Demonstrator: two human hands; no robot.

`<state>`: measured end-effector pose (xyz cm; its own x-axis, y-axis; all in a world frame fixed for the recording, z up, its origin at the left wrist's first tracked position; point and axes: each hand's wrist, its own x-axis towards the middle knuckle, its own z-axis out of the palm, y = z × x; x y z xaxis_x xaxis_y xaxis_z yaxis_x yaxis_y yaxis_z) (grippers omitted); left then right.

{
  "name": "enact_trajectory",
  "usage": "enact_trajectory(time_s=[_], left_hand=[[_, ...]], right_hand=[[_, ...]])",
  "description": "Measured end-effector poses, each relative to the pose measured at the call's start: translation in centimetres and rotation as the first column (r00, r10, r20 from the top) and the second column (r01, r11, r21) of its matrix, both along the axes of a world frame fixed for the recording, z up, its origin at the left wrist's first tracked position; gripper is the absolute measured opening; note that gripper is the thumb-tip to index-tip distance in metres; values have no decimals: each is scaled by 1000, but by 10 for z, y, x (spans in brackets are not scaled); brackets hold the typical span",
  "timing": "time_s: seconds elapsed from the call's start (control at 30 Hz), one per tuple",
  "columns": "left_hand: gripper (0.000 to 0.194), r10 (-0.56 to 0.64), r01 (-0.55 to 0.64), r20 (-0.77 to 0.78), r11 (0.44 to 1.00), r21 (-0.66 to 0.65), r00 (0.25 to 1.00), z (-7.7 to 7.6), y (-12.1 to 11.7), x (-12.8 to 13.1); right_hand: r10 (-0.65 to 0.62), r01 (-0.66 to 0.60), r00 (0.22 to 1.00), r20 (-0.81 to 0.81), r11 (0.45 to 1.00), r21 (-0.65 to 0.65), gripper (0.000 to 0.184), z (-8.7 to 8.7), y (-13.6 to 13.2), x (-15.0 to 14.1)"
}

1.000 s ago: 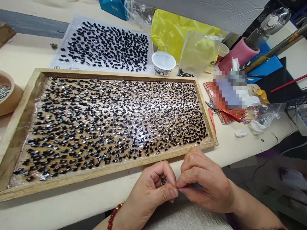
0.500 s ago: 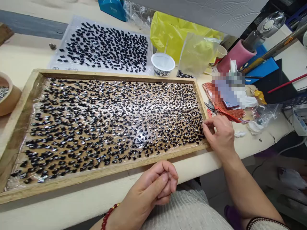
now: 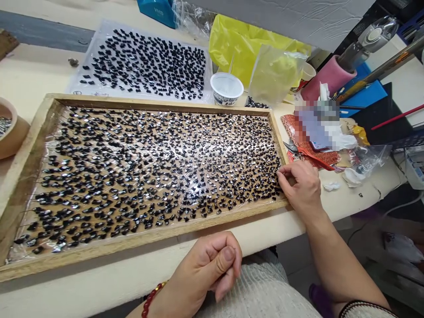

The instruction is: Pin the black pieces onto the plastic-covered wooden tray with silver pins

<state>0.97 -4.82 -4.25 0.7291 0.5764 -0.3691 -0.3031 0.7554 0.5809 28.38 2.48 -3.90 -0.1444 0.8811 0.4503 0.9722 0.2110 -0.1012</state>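
My right hand (image 3: 302, 184) is at the right end of a shallow wooden tray (image 3: 109, 251), thumb and forefinger pinched together among small shiny black pieces (image 3: 185, 176). Whatever sits between those fingertips is too small to make out. The pieces stand in dense rows across the tray on clear film, and thin wires show along the left side. In front of the tray, above my lap, my left hand (image 3: 212, 267) is curled closed with the thumb over the bent fingers. Its palm is hidden, so I cannot tell what it holds.
Behind the tray lies a white sheet (image 3: 74, 84) with many black pieces, beside a white cup (image 3: 227, 88) and yellow bag (image 3: 228, 39). A round bowl (image 3: 16, 137) is at left. Pliers (image 3: 308, 154), a phone (image 3: 319, 145) and crumpled tissue (image 3: 353, 176) crowd the right.
My left hand has dropped slightly, and its thumb and fingers have shifted while staying curled. My right hand has moved slightly left at the tray's right end, still pinched.
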Motion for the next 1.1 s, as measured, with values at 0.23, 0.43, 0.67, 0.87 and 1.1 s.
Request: enact_trajectory(time_s=[0.23, 0.43, 0.67, 0.87, 1.1], left_hand=[[24, 4, -2, 73, 1000, -30, 997, 3, 1, 2], [22, 55, -35, 105, 982, -186, 993, 5, 1, 3], [29, 210, -116, 211, 915, -387, 955, 24, 2, 8], [27, 392, -284, 124, 818, -500, 912, 28, 2, 16], [22, 447, -295, 171, 786, -544, 878, 25, -1, 18]], right_hand=[[-10, 10, 1000, 12, 1000, 16, 7, -1, -1, 0], [-4, 4, 1000, -17, 1000, 29, 3, 5, -4, 4], [461, -487, 830, -315, 873, -6, 8, 53, -55, -56], [624, -628, 775, -99, 779, -10, 26, 54, -71, -106], [629, -658, 731, -264, 753, -29, 21, 45, -69, -106]])
